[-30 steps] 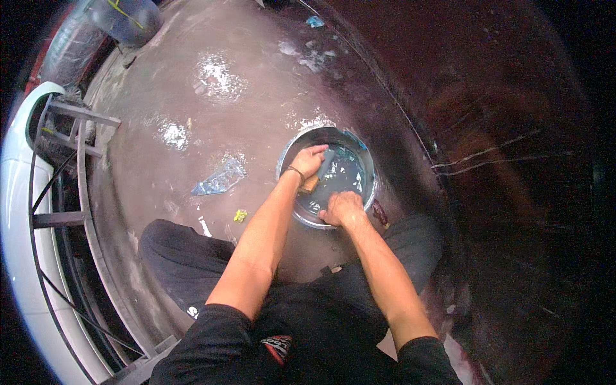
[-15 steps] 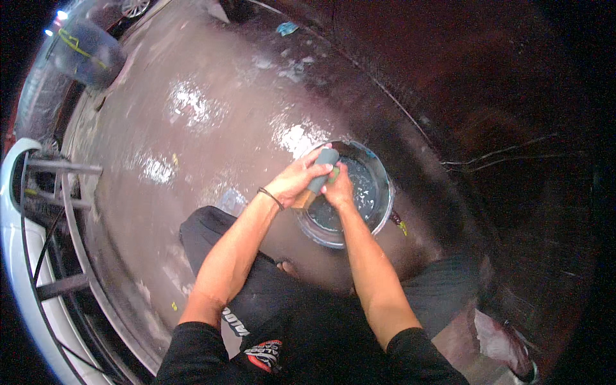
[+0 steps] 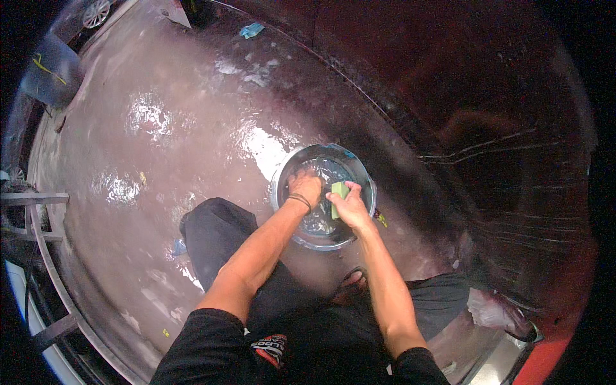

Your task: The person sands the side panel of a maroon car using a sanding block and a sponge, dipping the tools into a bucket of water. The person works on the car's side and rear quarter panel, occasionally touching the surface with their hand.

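A round metal-looking basin (image 3: pixel 280 221) of water stands on the wet floor in front of me. My left hand (image 3: pixel 306 185) reaches down into it, its fingertips lost in the rippling water. Whether those fingers hold anything does not show. Over the right part of the basin, my right hand (image 3: pixel 351 204) is closed on a light green rectangular block (image 3: pixel 338 200), thumb on one side. The block is tilted upright above the water, a small gap from my left hand. The grey block with a brown end is not visible now.
A dark red glossy car panel (image 3: pixel 500 160) rises close on my right. At the far left stand a blue barrel (image 3: pixel 54 74) and a metal frame (image 3: pixel 48 236). A blue scrap (image 3: pixel 251 30) lies on the wet floor (image 3: pixel 167 160) ahead.
My left hand has gone from above the basin, where it held a grey block with a brown end, down into the water. My right hand has moved slightly lower, showing more of the green block.
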{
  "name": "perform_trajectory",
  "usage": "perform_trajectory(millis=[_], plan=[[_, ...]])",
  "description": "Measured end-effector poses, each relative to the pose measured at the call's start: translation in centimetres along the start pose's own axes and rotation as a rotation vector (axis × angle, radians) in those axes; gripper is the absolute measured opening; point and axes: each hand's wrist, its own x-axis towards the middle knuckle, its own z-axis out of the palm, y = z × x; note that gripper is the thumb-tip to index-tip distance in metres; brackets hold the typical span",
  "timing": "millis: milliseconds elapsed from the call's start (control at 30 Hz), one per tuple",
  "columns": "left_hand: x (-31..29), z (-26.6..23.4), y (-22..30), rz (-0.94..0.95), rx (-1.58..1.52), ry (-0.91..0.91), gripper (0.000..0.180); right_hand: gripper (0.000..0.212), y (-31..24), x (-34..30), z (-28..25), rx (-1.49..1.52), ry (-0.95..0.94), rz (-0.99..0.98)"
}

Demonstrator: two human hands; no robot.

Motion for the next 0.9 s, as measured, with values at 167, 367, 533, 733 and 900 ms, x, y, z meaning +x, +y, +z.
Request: perform_trajectory(millis=[167,367,533,733,900], plan=[[-2.7,-6.5,0.8,0.084,-0.365,0.213,0.037,0.080,-3.2,-3.6,-5.7,0.400,-0.245,-0.049],[-5.3,-10.4,3.1,0.113,-1.671,0.081,0.021,0.063,-3.2,-3.8,-9.9,0.728,-0.199,-0.048],[-5.6,-6.4,4.5,0.171,-1.740,0.101,0.030,0.062,-4.5,-3.1,-5.5,0.847,-0.130,-0.255],[-7.0,-5.7,6.4,0.115,-1.808,0.213,0.043,0.058,-4.0,-4.2,-4.6,0.718,0.010,-0.386],[-8.3,-7.3,8.3,0.168,-2.180,0.059,0.045,0.057,-4.6,-5.4,-4.8,0.581,0.023,-0.480]])
